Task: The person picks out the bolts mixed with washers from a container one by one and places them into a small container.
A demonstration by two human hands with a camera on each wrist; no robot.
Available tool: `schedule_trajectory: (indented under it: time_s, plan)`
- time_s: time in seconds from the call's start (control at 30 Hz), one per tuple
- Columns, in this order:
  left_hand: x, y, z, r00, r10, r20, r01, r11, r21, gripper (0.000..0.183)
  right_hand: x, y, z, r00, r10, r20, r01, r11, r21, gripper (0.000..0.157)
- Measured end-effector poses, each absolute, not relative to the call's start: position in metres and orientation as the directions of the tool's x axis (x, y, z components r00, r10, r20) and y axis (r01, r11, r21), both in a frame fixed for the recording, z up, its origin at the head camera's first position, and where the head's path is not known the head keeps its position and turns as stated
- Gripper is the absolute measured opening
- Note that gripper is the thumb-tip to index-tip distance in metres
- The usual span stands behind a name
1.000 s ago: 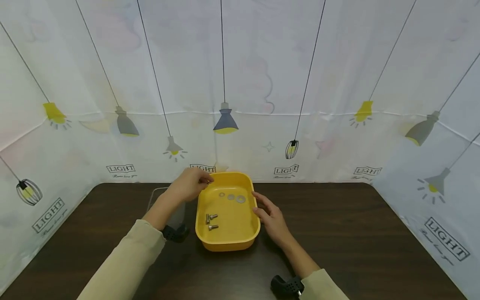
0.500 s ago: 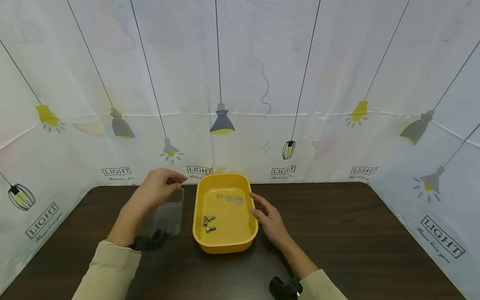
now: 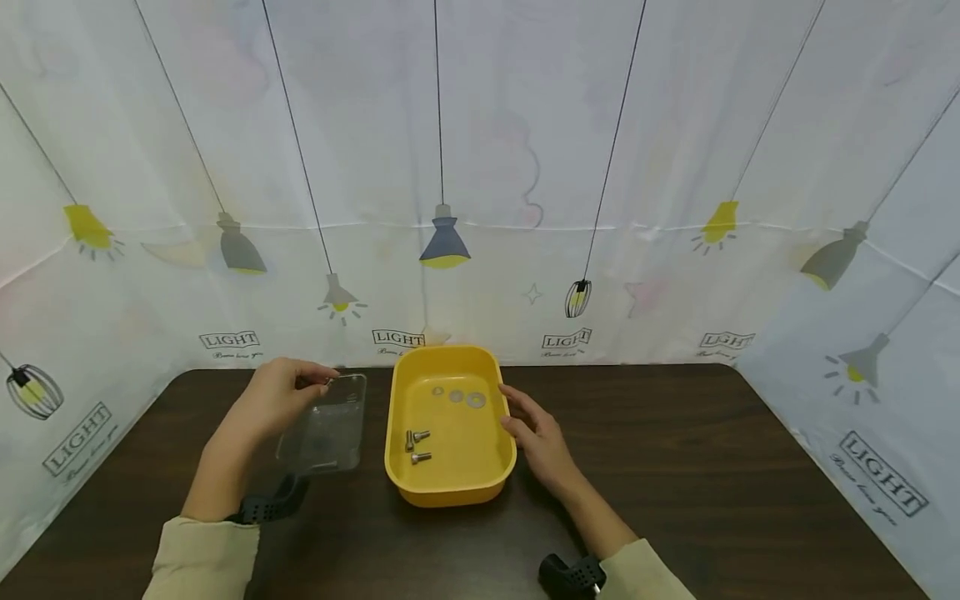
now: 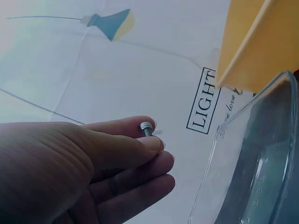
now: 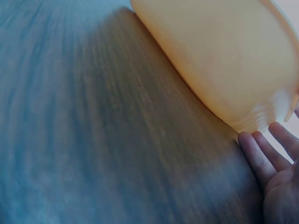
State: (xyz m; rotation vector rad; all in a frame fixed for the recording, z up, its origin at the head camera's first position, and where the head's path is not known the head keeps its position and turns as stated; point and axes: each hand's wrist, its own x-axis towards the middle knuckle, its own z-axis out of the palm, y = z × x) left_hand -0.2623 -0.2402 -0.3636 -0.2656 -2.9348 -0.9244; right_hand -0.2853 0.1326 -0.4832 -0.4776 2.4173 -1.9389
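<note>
My left hand (image 3: pixel 273 400) pinches a small silver bolt (image 4: pixel 146 127) between thumb and fingertips, its round head showing in the left wrist view. That hand is over the far left part of a clear plastic box (image 3: pixel 322 437). Beside the box stands a yellow plastic bin (image 3: pixel 465 471). Inside the bin, three bolts (image 3: pixel 421 457) lie toward the near left, and three flat washers (image 3: pixel 476 400) form a row farther back. My right hand (image 3: pixel 547 437) touches the bin's right side, its fingers extended along the wall in the right wrist view.
The dark wooden table (image 3: pixel 675 483) carries both containers near its far edge. A white curtain (image 3: pixel 510 167) printed with hanging lamps rises right behind them and along the sides.
My left hand has moved left with the bolt, from over the bin's far left corner to over the clear box. My right hand stays at the bin's right side.
</note>
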Motion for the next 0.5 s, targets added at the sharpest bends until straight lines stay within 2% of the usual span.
schedule_trajectory:
  time_s: [0.5]
  plan:
    - [-0.281,-0.248,-0.395,-0.971,0.241,0.013,0.218,0.855,0.471,0.023,-0.286,0.132,-0.482,-0.952,-0.236,0.197,-0.243,0.185,-0.952,0.047]
